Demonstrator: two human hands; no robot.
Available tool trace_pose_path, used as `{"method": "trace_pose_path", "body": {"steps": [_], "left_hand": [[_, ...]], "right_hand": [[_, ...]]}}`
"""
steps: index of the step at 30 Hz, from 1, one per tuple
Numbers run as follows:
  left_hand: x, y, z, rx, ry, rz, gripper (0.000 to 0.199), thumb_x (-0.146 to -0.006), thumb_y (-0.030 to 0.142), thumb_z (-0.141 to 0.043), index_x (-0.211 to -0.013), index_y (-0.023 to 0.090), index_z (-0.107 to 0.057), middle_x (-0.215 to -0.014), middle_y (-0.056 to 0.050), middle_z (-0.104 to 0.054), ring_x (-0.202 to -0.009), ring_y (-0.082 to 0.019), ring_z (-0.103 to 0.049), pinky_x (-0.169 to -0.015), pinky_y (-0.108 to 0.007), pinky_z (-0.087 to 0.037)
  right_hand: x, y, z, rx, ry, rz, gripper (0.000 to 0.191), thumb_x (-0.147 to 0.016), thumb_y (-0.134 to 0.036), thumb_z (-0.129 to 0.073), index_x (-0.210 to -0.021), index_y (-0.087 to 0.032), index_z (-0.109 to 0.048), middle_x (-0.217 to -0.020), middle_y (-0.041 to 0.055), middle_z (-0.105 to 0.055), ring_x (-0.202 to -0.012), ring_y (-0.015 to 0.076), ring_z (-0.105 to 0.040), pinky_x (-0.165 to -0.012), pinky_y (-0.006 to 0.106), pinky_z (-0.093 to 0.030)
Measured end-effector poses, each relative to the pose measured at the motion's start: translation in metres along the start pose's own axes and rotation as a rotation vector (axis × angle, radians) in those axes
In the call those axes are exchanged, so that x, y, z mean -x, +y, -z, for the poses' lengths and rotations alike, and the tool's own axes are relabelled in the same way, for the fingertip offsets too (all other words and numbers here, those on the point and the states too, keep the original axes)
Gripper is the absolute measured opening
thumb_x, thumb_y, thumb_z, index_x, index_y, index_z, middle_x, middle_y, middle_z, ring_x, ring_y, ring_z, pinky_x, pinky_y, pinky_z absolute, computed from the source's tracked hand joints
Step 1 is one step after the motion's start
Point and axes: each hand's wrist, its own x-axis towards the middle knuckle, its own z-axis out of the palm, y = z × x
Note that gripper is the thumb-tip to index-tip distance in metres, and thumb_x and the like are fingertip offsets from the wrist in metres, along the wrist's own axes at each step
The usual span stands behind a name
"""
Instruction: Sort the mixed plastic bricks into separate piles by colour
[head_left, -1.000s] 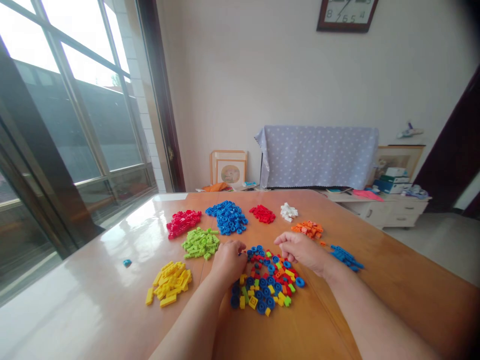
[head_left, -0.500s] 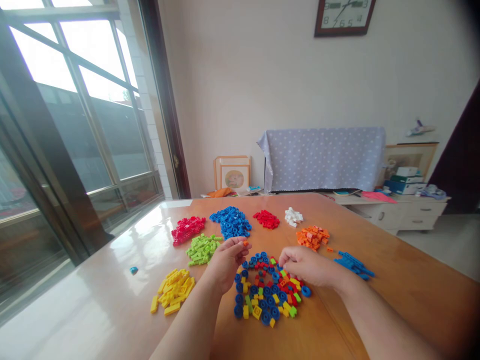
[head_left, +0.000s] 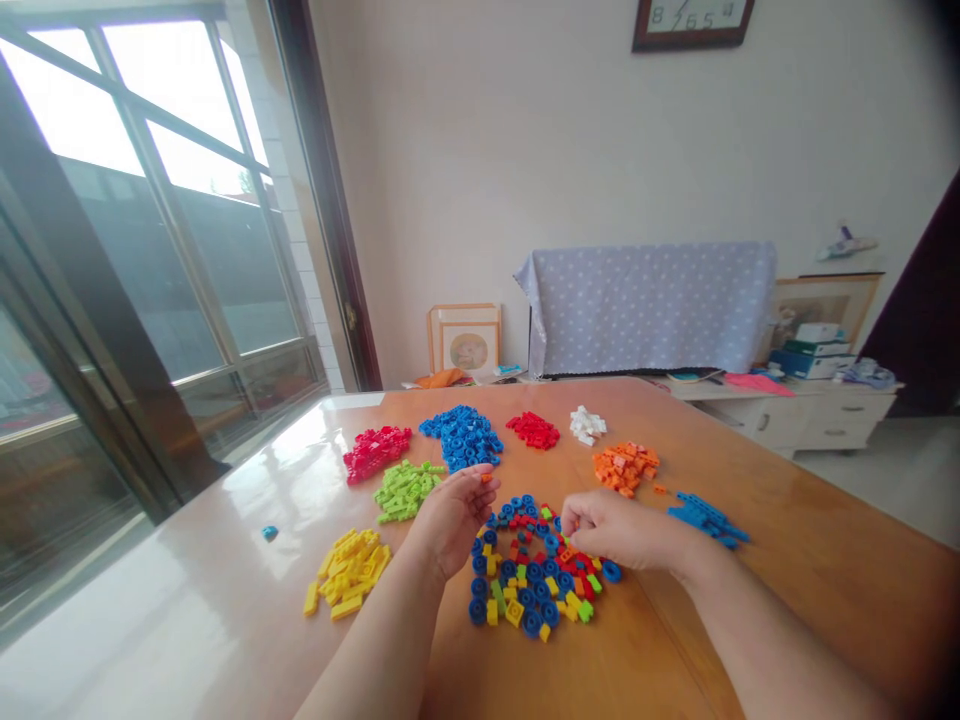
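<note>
My left hand (head_left: 456, 515) is raised at the left edge of the mixed pile, its fingers curled round a small orange brick (head_left: 487, 478) near the fingertips. My right hand (head_left: 604, 525) is over the right side of the mixed pile (head_left: 534, 590) of blue round pieces and red, yellow and green bricks. Its fingers are pinched together, and whatever they hold is hidden. Left of my left hand are the light green bricks (head_left: 407, 490) and the yellow bricks (head_left: 351, 575). Beyond my right hand lie the orange bricks (head_left: 625, 468).
Farther back on the table (head_left: 225, 600) are crimson pieces (head_left: 376, 452), blue round pieces (head_left: 463, 437), red bricks (head_left: 533, 430) and white bricks (head_left: 587, 425). Long blue pieces (head_left: 707, 520) lie at the right, and a small blue item (head_left: 269, 533) at the left.
The view has tilted down slightly. My left hand has turned a little, its fingers loosening around the orange brick. My right hand stays over the mixed pile.
</note>
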Motion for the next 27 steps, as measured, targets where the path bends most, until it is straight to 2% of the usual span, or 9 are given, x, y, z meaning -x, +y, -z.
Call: {"method": "trace_pose_path", "body": {"steps": [3,7,13,15,17,20,24,27], "left_hand": [[0.001,-0.002,0.0,-0.002,-0.006,-0.023,0.032,-0.076,0.023,-0.068,-0.107,0.015,-0.064,-0.092,-0.009,-0.07,-0.071,-0.011,-0.064,-0.061,-0.019,-0.047],[0.005,-0.002,-0.001,0.003,-0.056,-0.041,0.028,-0.074,0.02,-0.07,-0.1,0.013,-0.063,-0.088,-0.01,-0.07,-0.067,-0.011,-0.062,-0.057,-0.019,-0.045],[0.007,-0.003,-0.001,-0.05,-0.04,-0.043,0.029,-0.069,0.017,-0.072,-0.096,0.014,-0.061,-0.089,-0.009,-0.07,-0.065,-0.01,-0.061,-0.056,-0.02,-0.043],[0.006,-0.007,-0.003,-0.105,-0.048,-0.06,0.028,-0.069,0.02,-0.072,-0.094,0.014,-0.06,-0.088,-0.009,-0.07,-0.066,-0.01,-0.061,-0.058,-0.019,-0.042],[0.007,-0.011,-0.007,-0.208,-0.049,-0.07,0.028,-0.071,0.024,-0.072,-0.094,0.014,-0.059,-0.085,-0.008,-0.07,-0.066,-0.01,-0.061,-0.059,-0.02,-0.042],[0.011,-0.016,-0.014,-0.34,-0.078,-0.069,0.034,-0.074,0.031,-0.07,-0.102,0.016,-0.057,-0.086,-0.008,-0.07,-0.072,-0.015,-0.064,-0.06,-0.022,-0.042],[0.02,-0.013,-0.021,-0.424,-0.142,-0.093,0.05,-0.077,0.04,-0.068,-0.119,0.02,-0.05,-0.091,-0.007,-0.067,-0.078,-0.019,-0.066,-0.06,-0.025,-0.045],[0.024,-0.009,-0.023,-0.451,-0.176,-0.093,0.052,-0.077,0.038,-0.069,-0.12,0.018,-0.049,-0.086,-0.005,-0.065,-0.082,-0.019,-0.065,-0.065,-0.025,-0.046]], "right_hand": [[-0.004,0.001,-0.004,0.03,-0.013,-0.006,0.02,-0.076,-0.022,-0.057,-0.093,-0.018,-0.067,-0.065,-0.0025,-0.057,-0.056,0.0095,-0.047,-0.047,0.019,-0.026],[-0.009,0.003,-0.011,0.071,0.057,0.052,0.019,-0.078,-0.024,-0.058,-0.094,-0.018,-0.067,-0.064,-0.0031,-0.055,-0.057,0.0101,-0.047,-0.049,0.019,-0.028],[-0.011,0.003,-0.011,0.018,0.105,0.055,0.017,-0.078,-0.024,-0.058,-0.091,-0.017,-0.067,-0.064,-0.0027,-0.057,-0.056,0.0101,-0.049,-0.049,0.019,-0.029],[-0.01,-0.002,-0.013,-0.039,0.152,0.064,0.016,-0.079,-0.024,-0.058,-0.09,-0.017,-0.066,-0.068,-0.0019,-0.059,-0.059,0.0102,-0.05,-0.05,0.019,-0.032],[-0.012,-0.009,-0.017,-0.099,0.272,0.108,0.019,-0.08,-0.028,-0.059,-0.094,-0.018,-0.066,-0.071,-0.0014,-0.06,-0.064,0.0115,-0.052,-0.055,0.02,-0.037],[-0.016,-0.021,-0.026,-0.177,0.373,0.193,0.028,-0.081,-0.029,-0.061,-0.107,-0.02,-0.065,-0.076,-0.0011,-0.062,-0.068,0.0129,-0.056,-0.062,0.022,-0.043],[-0.02,-0.03,-0.034,-0.25,0.37,0.258,0.023,-0.084,-0.029,-0.059,-0.104,-0.021,-0.068,-0.081,0.0003,-0.065,-0.07,0.0133,-0.059,-0.065,0.024,-0.046],[-0.022,-0.03,-0.037,-0.315,0.385,0.273,0.022,-0.085,-0.03,-0.058,-0.101,-0.02,-0.069,-0.081,0.0008,-0.067,-0.071,0.014,-0.06,-0.066,0.024,-0.047]]}}
